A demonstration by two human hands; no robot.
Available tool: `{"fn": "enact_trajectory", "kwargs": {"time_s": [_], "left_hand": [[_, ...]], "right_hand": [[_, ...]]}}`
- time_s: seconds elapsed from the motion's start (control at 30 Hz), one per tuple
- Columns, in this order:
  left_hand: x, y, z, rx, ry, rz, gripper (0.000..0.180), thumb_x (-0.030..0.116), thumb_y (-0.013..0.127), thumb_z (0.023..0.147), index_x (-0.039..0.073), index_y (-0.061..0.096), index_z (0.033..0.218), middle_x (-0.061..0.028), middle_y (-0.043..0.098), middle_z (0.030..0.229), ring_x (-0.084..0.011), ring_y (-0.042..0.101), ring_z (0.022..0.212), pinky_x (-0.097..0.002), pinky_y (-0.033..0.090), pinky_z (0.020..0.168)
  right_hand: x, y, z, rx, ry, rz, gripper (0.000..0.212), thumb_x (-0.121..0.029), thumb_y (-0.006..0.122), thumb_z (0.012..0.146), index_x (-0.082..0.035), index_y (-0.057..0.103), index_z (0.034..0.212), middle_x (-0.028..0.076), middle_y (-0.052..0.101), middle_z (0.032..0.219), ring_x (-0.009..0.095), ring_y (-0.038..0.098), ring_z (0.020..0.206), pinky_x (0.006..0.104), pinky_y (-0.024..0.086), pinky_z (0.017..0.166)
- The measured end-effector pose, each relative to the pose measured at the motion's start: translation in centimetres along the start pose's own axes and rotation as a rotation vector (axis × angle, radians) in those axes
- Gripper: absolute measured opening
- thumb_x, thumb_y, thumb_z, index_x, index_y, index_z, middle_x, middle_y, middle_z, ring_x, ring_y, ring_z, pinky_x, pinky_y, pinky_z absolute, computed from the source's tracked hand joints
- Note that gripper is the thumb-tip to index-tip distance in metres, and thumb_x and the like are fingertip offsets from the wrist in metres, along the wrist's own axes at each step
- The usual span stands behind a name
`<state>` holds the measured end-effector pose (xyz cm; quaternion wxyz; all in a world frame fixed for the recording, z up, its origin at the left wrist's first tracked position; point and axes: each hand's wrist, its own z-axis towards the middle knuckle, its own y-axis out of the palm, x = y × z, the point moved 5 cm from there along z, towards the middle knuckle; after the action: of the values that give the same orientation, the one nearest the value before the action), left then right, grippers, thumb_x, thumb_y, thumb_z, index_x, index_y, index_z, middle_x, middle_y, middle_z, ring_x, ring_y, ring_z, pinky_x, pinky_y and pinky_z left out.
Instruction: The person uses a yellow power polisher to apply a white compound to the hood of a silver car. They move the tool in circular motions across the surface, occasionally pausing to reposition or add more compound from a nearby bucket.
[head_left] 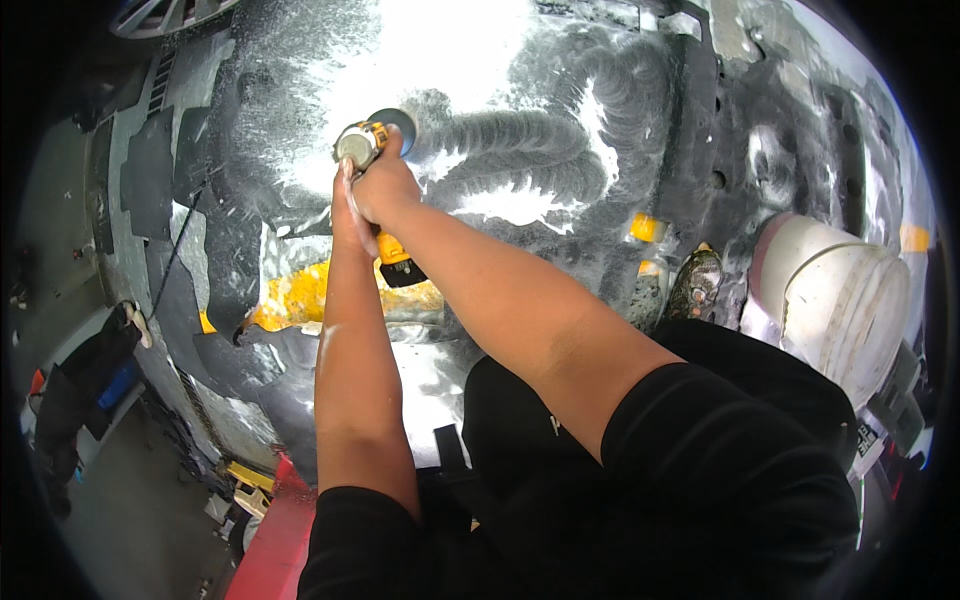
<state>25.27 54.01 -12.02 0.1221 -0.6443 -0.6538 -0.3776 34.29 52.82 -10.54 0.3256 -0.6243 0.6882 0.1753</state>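
Both my hands are closed around a yellow-and-black cordless drill (392, 252), its battery pointing back toward me. My right hand (388, 188) wraps the upper body, and my left hand (352, 205) presses in beside it from the left. White residue coats part of the left hand and forearm. At the drill's front, a round disc (399, 128) meets a dark, carpet-like sheet (510, 135), though the hands partly hide it. White foam or powder covers much of this sheet, with curved swirl marks to the right of the disc.
A white bucket-like container (835, 310) stands at the right, near a patterned shoe (700, 278). Yellow patches (300, 297) show below the dark sheet. At the lower left is a red object (275, 535); a person in dark clothes (85, 385) is at the far left, a spoked wheel (170, 15) above.
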Motion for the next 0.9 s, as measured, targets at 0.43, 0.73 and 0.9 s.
{"fn": "enact_trajectory", "kwargs": {"time_s": [0.43, 0.73, 0.9], "left_hand": [[-9.9, 19.4, 2.9, -0.19, 0.089, 0.24, 0.079, 0.065, 0.062, 0.096, 0.002, 0.057, 0.144, -0.021, 0.057, 0.145, -0.0326, 0.056, 0.129, -0.0447, 0.039, 0.114], [-0.4, 1.7, 5.4, 0.044, 0.005, 0.043, 0.072, 0.064, 0.053, 0.103, 0.014, 0.049, 0.154, -0.0121, 0.064, 0.14, -0.0288, 0.063, 0.122, -0.0451, 0.049, 0.106], [0.8, 1.7, 7.7, -0.041, -0.075, 0.091, 0.074, 0.062, 0.055, 0.103, 0.011, 0.045, 0.156, -0.0157, 0.06, 0.144, -0.0303, 0.061, 0.126, -0.0455, 0.047, 0.108]], "right_hand": [[7.0, -21.1, -3.5, 0.487, -0.014, 0.235, 0.098, -0.028, 0.076, 0.092, -0.01, 0.013, 0.165, 0.031, 0.06, 0.139, 0.041, 0.065, 0.124, 0.0454, 0.052, 0.106], [0.0, -3.1, 4.5, 0.054, -0.036, 0.142, 0.101, -0.033, 0.069, 0.098, -0.006, 0.001, 0.166, 0.033, 0.064, 0.132, 0.043, 0.065, 0.124, 0.0477, 0.05, 0.108], [-2.1, -5.2, 3.0, 0.088, 0.077, 0.274, 0.096, -0.033, 0.069, 0.099, -0.008, 0.004, 0.165, 0.033, 0.062, 0.137, 0.045, 0.064, 0.125, 0.0502, 0.051, 0.107]]}}
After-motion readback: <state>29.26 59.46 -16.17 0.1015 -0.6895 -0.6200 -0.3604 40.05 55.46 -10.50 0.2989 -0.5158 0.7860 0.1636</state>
